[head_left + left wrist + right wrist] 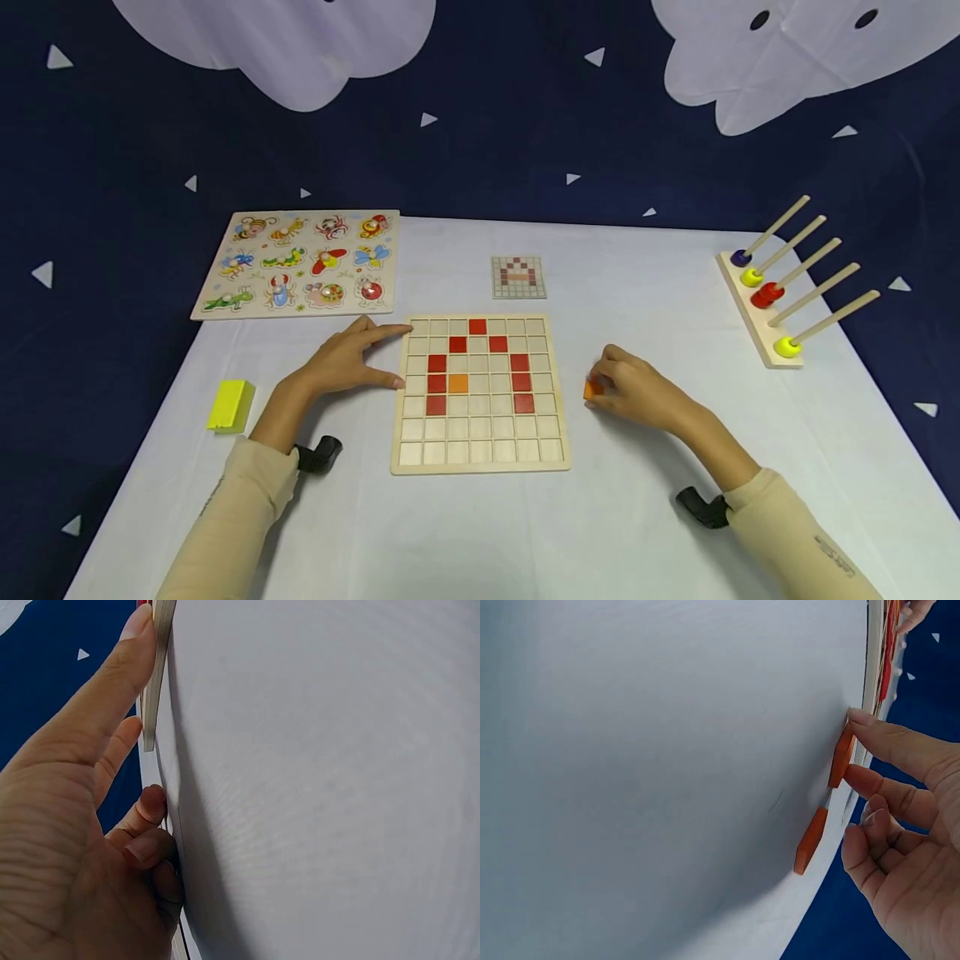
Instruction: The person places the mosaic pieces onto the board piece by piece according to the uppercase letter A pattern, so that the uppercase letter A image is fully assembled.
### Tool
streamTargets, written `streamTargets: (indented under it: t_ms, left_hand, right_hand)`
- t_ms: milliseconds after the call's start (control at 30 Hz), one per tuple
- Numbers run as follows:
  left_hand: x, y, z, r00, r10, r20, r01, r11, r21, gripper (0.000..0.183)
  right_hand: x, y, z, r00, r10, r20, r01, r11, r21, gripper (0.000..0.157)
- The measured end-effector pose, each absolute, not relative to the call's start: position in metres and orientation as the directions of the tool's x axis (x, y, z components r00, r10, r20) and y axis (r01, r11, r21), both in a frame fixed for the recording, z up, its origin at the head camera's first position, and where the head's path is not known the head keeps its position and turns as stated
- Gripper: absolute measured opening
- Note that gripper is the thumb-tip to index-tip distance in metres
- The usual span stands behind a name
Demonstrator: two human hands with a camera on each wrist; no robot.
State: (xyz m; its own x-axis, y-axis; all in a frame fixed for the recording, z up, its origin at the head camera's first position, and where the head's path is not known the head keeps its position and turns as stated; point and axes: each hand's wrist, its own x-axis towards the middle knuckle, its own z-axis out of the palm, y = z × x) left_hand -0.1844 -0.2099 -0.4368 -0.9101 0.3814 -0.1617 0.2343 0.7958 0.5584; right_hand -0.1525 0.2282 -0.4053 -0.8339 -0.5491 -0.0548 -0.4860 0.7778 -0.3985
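Note:
A wooden grid board lies flat with red tiles set in an arch. One orange tile sits inside the arch, beside the left red column. My left hand rests at the board's left edge, forefinger near the top corner and thumb lower down, both extended. To the right of the board, my right hand pinches an orange tile between thumb and forefinger, close to the table. A second orange tile shows just beside it in the right wrist view.
Behind the board lies a small pattern card. An insect puzzle is at the back left, a yellow block at the left. A peg stand with colored beads stands at the right.

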Motion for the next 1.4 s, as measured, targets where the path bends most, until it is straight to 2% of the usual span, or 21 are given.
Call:
streamTargets:
  t_ms: [133, 500, 867, 1033, 1233, 1400]
  left_hand:
    - [-0.184, -0.211, -0.438, -0.91, 0.383, -0.158, 0.238, 0.794, 0.559, 0.091]
    - [-0.184, -0.212, -0.441, -0.91, 0.38, -0.166, 0.23, 0.797, 0.559, 0.092]
    - [-0.184, -0.212, -0.44, -0.91, 0.38, -0.165, 0.231, 0.796, 0.559, 0.092]
    - [-0.185, -0.212, -0.44, -0.911, 0.38, -0.16, 0.233, 0.794, 0.561, 0.091]
    - [-0.184, -0.212, -0.439, -0.912, 0.384, -0.144, 0.242, 0.787, 0.567, 0.091]
    - [-0.185, -0.211, -0.437, -0.912, 0.383, -0.149, 0.239, 0.79, 0.564, 0.091]
  right_hand:
    - [-0.153, 0.232, -0.408, -0.828, -0.558, -0.044, -0.492, 0.763, -0.42, 0.014]
    - [-0.162, 0.222, -0.412, -0.793, -0.609, 0.004, -0.558, 0.725, -0.404, 0.018]
    - [-0.173, 0.18, -0.395, -0.743, -0.669, 0.011, -0.61, 0.67, -0.422, 0.017]
    - [-0.176, 0.156, -0.388, -0.713, -0.701, 0.007, -0.634, 0.639, -0.435, 0.022]
    - [-0.179, 0.132, -0.385, -0.68, -0.732, 0.034, -0.674, 0.607, -0.421, 0.016]
    - [-0.18, 0.118, -0.39, -0.672, -0.74, 0.03, -0.68, 0.601, -0.42, 0.018]
